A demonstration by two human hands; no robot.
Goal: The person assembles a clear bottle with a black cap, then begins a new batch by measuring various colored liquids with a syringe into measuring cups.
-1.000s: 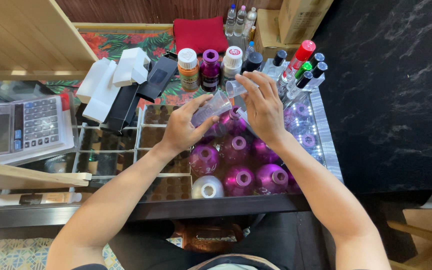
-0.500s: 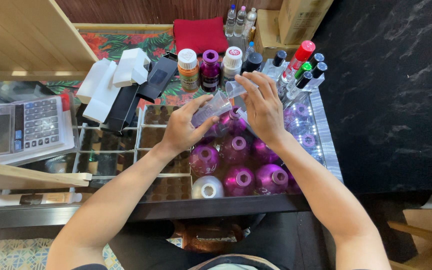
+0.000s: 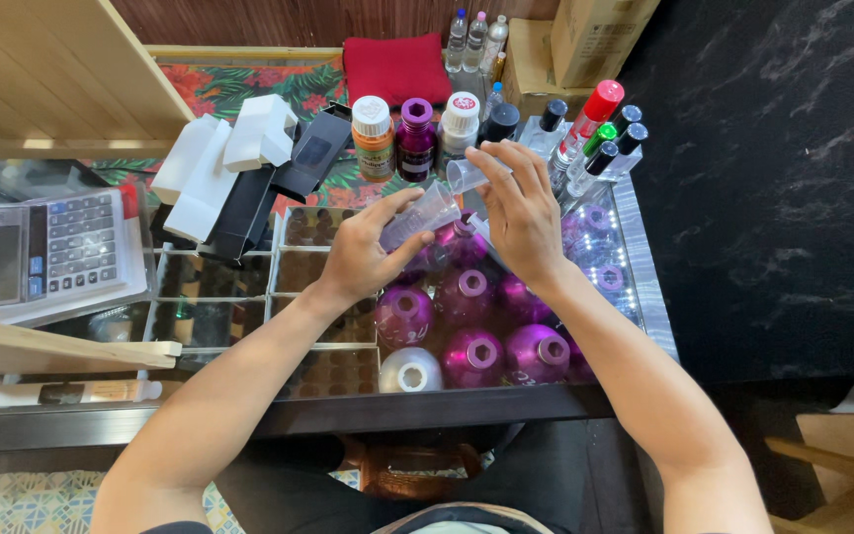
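Here, the left hand [image 3: 363,259] is closed around a clear tube-shaped vial [image 3: 419,217], tilted so its open end points up toward one o'clock, where it meets a small clear plastic cup [image 3: 467,174] pinched in the fingers of the right hand [image 3: 518,213]. The two mouths sit touching or nearly so, a hold that looks suited to passing liquid between them; whether anything flows I cannot tell.

Both hands hover above a cluster of round purple bottles [image 3: 471,297] with shiny, metallic-looking tops and open necks, plus one silvery one [image 3: 410,372] at six o'clock. These stand on a glass-topped surface [image 3: 200,297] with gridded compartments beneath. At twelve o'clock stands a row of capped jars: an orange one [image 3: 374,136], a deep purple one [image 3: 415,136] and a white one [image 3: 460,124]. At two o'clock, slim clear spray bottles [image 3: 600,148] with black, red and green caps lean together. At ten o'clock lie white and black cardboard boxes [image 3: 239,173], and at nine o'clock a grey desk calculator [image 3: 56,247].
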